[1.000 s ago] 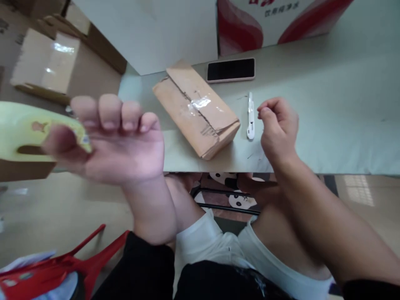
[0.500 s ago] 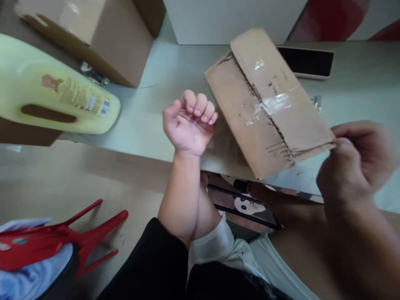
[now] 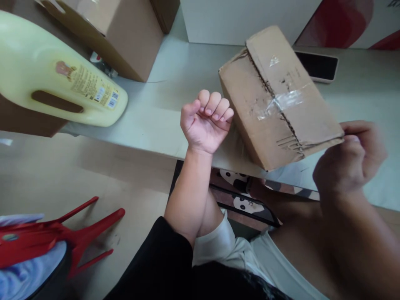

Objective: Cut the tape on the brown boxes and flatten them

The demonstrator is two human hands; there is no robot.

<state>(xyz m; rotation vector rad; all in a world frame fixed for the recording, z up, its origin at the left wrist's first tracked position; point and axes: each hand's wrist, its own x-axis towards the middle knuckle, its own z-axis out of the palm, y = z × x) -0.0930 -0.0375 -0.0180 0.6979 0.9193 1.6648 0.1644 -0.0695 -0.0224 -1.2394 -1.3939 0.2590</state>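
Head view: your right hand has thumb and forefinger closed together on near-right corner of taped cardboard box, which extends leftward from those fingertips. Your left hand, palm facing you, fingers half curled, holds nothing; box sits just right of its fingertips, contact unclear. Phone lies beyond right fingers, yellow bottle well left of left fingers.

Right hand pinches the cardboard box by a corner; left hand half-curled beside
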